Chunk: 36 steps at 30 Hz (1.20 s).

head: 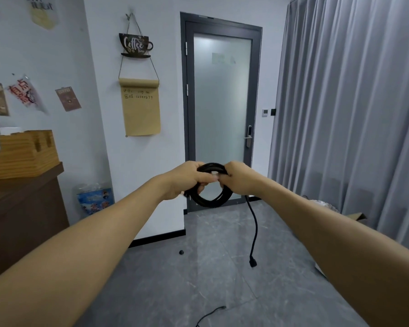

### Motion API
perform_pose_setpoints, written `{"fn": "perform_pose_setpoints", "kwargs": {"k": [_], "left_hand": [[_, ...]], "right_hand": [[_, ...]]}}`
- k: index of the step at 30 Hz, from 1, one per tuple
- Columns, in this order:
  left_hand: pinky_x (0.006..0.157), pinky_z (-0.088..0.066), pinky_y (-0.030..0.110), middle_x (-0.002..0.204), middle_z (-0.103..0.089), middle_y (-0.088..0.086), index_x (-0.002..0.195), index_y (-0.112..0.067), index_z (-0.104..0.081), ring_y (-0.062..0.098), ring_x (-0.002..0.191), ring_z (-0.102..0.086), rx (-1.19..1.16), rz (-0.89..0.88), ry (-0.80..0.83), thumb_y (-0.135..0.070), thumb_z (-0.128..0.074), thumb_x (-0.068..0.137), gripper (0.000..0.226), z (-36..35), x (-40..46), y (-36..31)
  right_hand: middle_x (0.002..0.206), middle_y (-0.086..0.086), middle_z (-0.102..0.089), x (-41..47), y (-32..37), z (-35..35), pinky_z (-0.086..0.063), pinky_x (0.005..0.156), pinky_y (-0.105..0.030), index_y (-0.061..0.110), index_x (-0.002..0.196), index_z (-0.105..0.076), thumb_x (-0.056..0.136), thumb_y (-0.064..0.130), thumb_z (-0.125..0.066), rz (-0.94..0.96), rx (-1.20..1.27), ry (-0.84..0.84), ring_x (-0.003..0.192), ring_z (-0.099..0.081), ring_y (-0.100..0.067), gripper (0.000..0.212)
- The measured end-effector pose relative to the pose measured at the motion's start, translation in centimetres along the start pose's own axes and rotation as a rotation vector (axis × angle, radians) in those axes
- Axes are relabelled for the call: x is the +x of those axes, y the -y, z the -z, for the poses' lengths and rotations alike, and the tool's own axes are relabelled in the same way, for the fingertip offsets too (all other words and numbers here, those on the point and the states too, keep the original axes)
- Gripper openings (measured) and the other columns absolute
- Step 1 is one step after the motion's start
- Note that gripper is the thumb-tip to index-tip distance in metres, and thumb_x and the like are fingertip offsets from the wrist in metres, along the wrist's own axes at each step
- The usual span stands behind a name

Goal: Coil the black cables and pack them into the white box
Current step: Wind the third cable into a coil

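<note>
Around coiled black cable (210,199): 2 curled hands

Floor: grey marble-patterned tile floor (222,286), fills the lower middle of the frame.
On floor, centre: small round black object (181,252), near the white wall's dark skirting.
On floor, bottom edge: loose end of a thin black cable (210,316), lying in a curve.
Left: dark brown wooden counter (21,197).
On counter: light wooden slotted block (24,154).
</note>
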State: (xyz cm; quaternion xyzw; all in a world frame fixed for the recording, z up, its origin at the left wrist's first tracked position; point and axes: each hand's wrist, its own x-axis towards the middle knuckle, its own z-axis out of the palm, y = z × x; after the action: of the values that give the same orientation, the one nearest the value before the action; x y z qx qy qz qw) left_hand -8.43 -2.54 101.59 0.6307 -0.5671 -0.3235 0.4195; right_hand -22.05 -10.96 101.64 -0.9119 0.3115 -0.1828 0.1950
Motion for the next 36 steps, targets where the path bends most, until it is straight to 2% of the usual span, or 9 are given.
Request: {"fn": "perform_pose_setpoints", "kwargs": {"k": [3,6,9,12,19,24,30,32,36], "left_hand": [[0.070,-0.047,0.020,0.071,-0.054,0.000,0.089,-0.014,-0.053,0.014,0.072,-0.057,0.110,-0.044,-0.119,-0.028,-0.055,0.095,0.015,-0.1,0.1,1.0],[0.089,-0.049,0.034,0.070,-0.055,0.002,0.083,-0.013,-0.053,0.014,0.073,-0.063,-0.143,-0.051,-0.172,-0.027,-0.053,0.095,0.018,-0.7,0.2,1.8],[0.083,-0.051,0.036,0.053,-0.053,-0.002,0.076,-0.008,-0.052,0.008,0.051,-0.060,-0.457,-0.072,-0.205,-0.028,-0.055,0.093,0.026,-1.2,0.3,1.9],[0.063,-0.046,0.025,0.044,-0.042,-0.007,0.077,-0.007,-0.053,0.006,0.040,-0.045,-0.546,-0.093,-0.261,-0.035,-0.055,0.091,0.032,-1.7,0.5,1.3],[0.053,-0.039,0.030,0.050,-0.033,-0.003,0.077,-0.009,-0.056,0.007,0.036,-0.035,-0.175,-0.194,-0.470,-0.044,-0.047,0.095,0.040,-2.0,1.5,1.6],[0.059,-0.040,0.032,0.060,-0.039,-0.001,0.075,-0.012,-0.055,0.017,0.046,-0.038,0.026,-0.179,-0.459,-0.042,-0.047,0.096,0.038,-1.1,1.5,2.1],[0.045,-0.032,0.022,0.056,-0.029,-0.001,0.078,-0.007,-0.054,0.013,0.047,-0.026,-0.058,-0.215,-0.286,-0.042,-0.044,0.096,0.041,-1.5,0.8,1.7],[0.046,-0.029,0.023,0.060,-0.030,0.003,0.079,-0.006,-0.053,0.013,0.050,-0.024,-0.104,-0.260,-0.242,-0.042,-0.043,0.097,0.041,-2.1,0.6,1.0],[0.044,-0.028,0.021,0.059,-0.026,0.002,0.074,-0.007,-0.049,0.013,0.049,-0.022,-0.165,-0.297,-0.269,-0.042,-0.041,0.098,0.042,-1.8,0.5,0.3]], "right_hand": [[0.061,0.001,-0.049,-0.2,-0.3,0.0,-0.032,0.046,-0.019,0.006,0.079,-0.056,0.096,0.015,-0.042,-0.087,0.100,-0.083,0.050,-0.043,-0.012,0.024],[0.060,-0.001,-0.049,-0.1,-0.2,-0.2,-0.033,0.044,-0.019,0.003,0.079,-0.055,0.096,0.014,-0.040,-0.157,0.208,-0.127,0.048,-0.041,-0.013,0.026],[0.060,-0.004,-0.049,0.1,-0.2,-0.7,-0.032,0.042,-0.020,0.004,0.071,-0.053,0.096,0.012,-0.039,-0.207,0.312,-0.143,0.047,-0.039,-0.015,0.029],[0.057,-0.006,-0.046,0.2,-0.1,-1.3,-0.030,0.040,-0.020,0.003,0.073,-0.052,0.096,0.011,-0.037,-0.235,0.427,-0.152,0.046,-0.037,-0.015,0.029],[0.056,-0.006,-0.042,0.3,-0.5,-2.2,-0.029,0.041,-0.021,0.003,0.082,-0.051,0.096,0.014,-0.040,-0.222,0.467,-0.078,0.046,-0.034,-0.015,0.021],[0.080,0.001,-0.053,-0.2,-1.3,-1.0,-0.038,0.059,-0.022,0.013,0.103,-0.050,0.087,0.042,-0.061,-0.050,0.273,-0.166,0.069,-0.049,-0.012,0.035],[0.085,-0.003,-0.053,0.5,-1.7,1.5,-0.038,0.064,-0.014,0.004,0.092,-0.068,0.091,0.017,-0.060,0.099,0.329,-0.439,0.071,-0.045,-0.012,0.016],[0.084,-0.002,-0.049,0.7,-1.6,1.5,-0.035,0.064,-0.008,0.003,0.094,-0.070,0.090,0.014,-0.060,0.082,0.298,-0.445,0.073,-0.046,-0.013,0.015],[0.078,0.003,-0.052,0.8,-1.6,0.8,-0.039,0.063,-0.017,0.005,0.091,-0.070,0.093,0.007,-0.054,0.024,0.318,-0.357,0.065,-0.044,-0.010,0.016]]}}
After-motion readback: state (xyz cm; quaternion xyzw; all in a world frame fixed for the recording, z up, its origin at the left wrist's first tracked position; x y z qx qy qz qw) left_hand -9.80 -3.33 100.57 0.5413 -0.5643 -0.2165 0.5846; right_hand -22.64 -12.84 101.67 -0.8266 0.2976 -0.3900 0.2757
